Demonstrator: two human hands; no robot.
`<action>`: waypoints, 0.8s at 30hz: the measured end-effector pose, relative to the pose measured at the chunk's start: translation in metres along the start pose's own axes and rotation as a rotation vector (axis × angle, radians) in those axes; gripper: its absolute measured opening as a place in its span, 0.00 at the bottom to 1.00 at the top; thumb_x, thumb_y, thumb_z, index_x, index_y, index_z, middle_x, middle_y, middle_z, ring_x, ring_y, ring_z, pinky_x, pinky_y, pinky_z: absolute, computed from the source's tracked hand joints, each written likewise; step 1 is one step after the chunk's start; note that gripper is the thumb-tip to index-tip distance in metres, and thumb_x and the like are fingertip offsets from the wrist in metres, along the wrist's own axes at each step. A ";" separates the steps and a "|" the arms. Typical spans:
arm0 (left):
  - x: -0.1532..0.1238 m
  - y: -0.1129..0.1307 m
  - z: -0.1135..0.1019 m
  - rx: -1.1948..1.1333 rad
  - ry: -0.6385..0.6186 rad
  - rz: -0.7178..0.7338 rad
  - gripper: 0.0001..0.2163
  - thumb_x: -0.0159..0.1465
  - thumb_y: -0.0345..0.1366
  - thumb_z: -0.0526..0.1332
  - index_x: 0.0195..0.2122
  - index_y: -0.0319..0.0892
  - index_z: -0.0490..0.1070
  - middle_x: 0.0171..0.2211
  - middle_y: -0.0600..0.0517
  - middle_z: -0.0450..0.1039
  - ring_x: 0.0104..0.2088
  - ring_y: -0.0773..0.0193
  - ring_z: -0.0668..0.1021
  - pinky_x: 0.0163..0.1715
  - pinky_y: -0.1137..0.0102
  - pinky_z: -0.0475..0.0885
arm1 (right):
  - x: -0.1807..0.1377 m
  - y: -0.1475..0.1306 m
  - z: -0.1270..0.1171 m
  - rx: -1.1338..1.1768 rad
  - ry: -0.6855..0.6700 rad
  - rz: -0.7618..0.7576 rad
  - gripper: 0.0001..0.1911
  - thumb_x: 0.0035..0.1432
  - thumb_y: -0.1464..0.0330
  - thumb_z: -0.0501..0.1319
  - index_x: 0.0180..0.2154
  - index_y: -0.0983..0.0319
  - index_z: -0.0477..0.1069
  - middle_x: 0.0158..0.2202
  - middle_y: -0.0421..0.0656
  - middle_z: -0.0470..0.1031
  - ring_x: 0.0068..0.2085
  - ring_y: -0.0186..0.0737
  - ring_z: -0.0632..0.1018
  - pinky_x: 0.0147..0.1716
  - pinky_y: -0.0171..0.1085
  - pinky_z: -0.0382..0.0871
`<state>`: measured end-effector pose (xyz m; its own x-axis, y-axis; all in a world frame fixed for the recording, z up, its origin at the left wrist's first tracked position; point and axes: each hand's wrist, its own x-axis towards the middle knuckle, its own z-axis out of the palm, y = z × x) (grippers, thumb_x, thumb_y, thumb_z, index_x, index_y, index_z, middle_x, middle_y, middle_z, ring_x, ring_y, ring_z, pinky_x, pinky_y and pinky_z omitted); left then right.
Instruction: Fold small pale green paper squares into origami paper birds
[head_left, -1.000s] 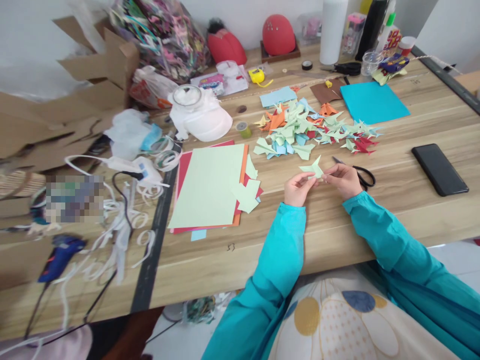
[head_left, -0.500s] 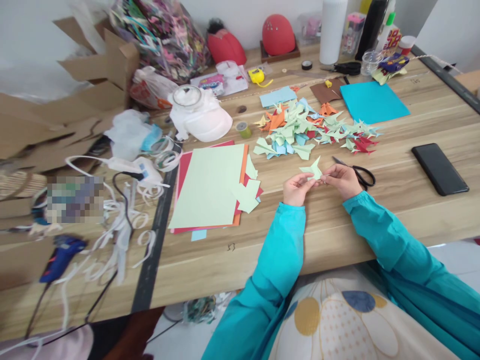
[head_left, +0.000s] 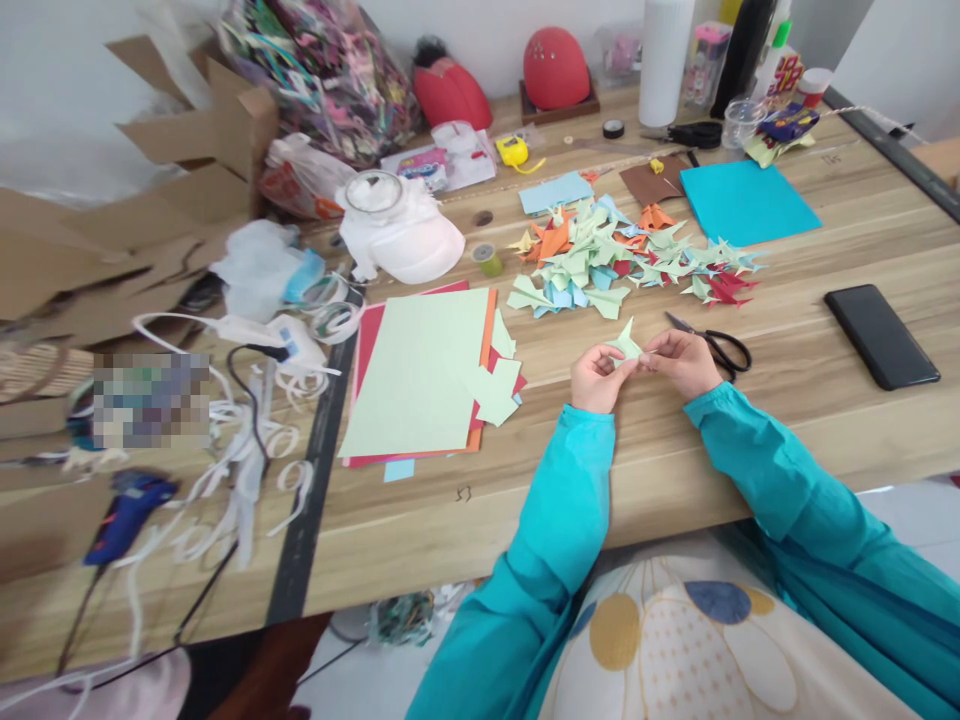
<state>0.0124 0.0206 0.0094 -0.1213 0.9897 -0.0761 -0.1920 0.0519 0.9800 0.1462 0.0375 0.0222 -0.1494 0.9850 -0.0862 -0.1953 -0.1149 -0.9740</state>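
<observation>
A small pale green folded paper piece point(head_left: 624, 343) sits between both hands just above the wooden table point(head_left: 750, 460). My left hand point(head_left: 595, 378) pinches its left side with closed fingers. My right hand point(head_left: 681, 362) pinches its right side. Both arms wear teal sleeves. Behind the hands lies a pile of folded paper shapes point(head_left: 622, 262) in green, orange, blue and red. Black scissors point(head_left: 718, 345) lie right behind my right hand.
A stack of coloured paper sheets point(head_left: 424, 373) lies left of the hands. A black phone point(head_left: 880, 335) lies at right, a blue sheet point(head_left: 746, 203) behind it. A white cap point(head_left: 405, 238), cardboard point(head_left: 127, 220), a glue gun point(head_left: 124, 513) and paper strips crowd the left side.
The hands have turned the green paper piece slightly and its visible part has grown smaller, with its point now upward. The hands stay in the same spot.
</observation>
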 end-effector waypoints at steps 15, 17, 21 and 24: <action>0.002 -0.007 -0.002 -0.188 -0.015 -0.086 0.16 0.38 0.38 0.70 0.24 0.38 0.66 0.17 0.55 0.71 0.19 0.68 0.75 0.23 0.72 0.70 | -0.002 -0.001 0.002 0.103 -0.098 0.139 0.17 0.42 0.56 0.65 0.23 0.63 0.66 0.18 0.38 0.70 0.20 0.31 0.71 0.19 0.31 0.64; 0.001 -0.007 -0.002 -0.192 -0.034 -0.086 0.16 0.39 0.37 0.70 0.24 0.38 0.66 0.17 0.56 0.71 0.19 0.69 0.74 0.23 0.73 0.70 | -0.003 0.001 0.002 -0.027 -0.131 0.090 0.19 0.45 0.55 0.63 0.19 0.63 0.64 0.15 0.37 0.67 0.17 0.28 0.67 0.16 0.30 0.60; -0.001 -0.008 0.002 -0.256 -0.077 -0.124 0.16 0.38 0.36 0.70 0.24 0.37 0.66 0.16 0.56 0.70 0.19 0.69 0.74 0.23 0.73 0.70 | -0.005 0.001 0.002 -0.202 -0.128 -0.033 0.21 0.47 0.54 0.61 0.16 0.63 0.63 0.12 0.36 0.64 0.15 0.26 0.63 0.15 0.29 0.56; -0.003 -0.009 0.004 -0.288 -0.075 -0.157 0.17 0.38 0.36 0.71 0.25 0.37 0.66 0.16 0.57 0.69 0.20 0.68 0.75 0.25 0.71 0.72 | -0.007 -0.001 0.002 -0.260 -0.124 -0.100 0.20 0.47 0.54 0.61 0.17 0.63 0.64 0.12 0.36 0.64 0.15 0.27 0.63 0.16 0.30 0.56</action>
<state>0.0188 0.0182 0.0012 0.0017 0.9802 -0.1978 -0.4717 0.1752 0.8642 0.1453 0.0307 0.0242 -0.2625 0.9646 0.0235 0.0371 0.0344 -0.9987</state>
